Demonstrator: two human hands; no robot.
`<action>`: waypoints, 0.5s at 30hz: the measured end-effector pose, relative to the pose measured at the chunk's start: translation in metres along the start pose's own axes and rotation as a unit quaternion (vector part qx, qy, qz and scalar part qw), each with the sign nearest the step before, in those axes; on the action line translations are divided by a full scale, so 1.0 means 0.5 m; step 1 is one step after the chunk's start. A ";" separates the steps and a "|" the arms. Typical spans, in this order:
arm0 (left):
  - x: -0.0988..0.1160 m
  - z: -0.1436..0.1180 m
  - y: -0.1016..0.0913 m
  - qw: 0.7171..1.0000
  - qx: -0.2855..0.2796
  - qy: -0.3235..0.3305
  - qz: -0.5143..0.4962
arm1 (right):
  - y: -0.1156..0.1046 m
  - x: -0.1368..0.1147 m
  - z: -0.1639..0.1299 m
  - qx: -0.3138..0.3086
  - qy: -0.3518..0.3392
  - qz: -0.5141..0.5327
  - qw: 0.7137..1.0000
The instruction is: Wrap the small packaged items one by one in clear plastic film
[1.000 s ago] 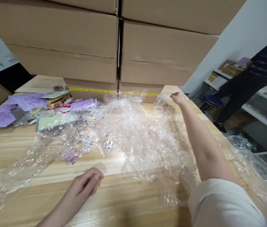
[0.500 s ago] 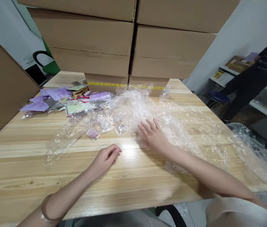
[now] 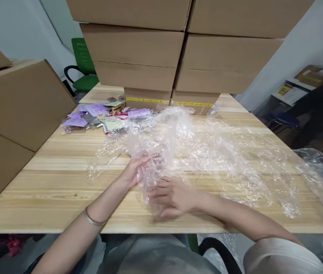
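We're holding crumpled clear plastic film (image 3: pixel 157 141) in our left fingers (image 3: pixel 141 161), seemingly to steady it, and resting slightly parted right fingers (image 3: pixel 161 191) just beside them, grip unclear.

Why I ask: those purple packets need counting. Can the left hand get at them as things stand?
Probably yes: the purple packets lie forward and left of the left hand, with only low, crumpled clear film and bare tabletop seemingly between.
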State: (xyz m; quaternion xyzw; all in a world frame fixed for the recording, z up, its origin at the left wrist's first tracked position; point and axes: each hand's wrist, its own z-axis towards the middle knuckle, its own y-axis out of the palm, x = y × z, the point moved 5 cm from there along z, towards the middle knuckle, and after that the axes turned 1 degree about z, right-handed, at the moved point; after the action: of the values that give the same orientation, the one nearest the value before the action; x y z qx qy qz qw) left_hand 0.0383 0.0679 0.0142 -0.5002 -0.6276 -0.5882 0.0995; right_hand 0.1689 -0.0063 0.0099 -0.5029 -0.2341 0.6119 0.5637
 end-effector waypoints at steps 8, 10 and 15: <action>0.019 -0.030 0.023 0.996 -0.081 -0.005 -0.028 | -0.129 0.134 -0.061 0.267 0.411 0.357 0.795; 0.013 -0.039 0.038 0.995 -0.096 -0.024 -0.009 | -0.125 0.128 -0.050 0.225 0.422 0.506 0.718; 0.035 -0.094 0.021 0.997 0.055 0.037 0.046 | -0.138 0.114 -0.076 0.290 0.469 0.528 0.646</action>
State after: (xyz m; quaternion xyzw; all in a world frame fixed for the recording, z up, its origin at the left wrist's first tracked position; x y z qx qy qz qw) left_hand 0.0158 0.0357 0.0471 -0.4996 -0.6316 -0.5658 0.1771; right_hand 0.2415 0.0534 0.0342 -0.5723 0.5559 0.5250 0.2963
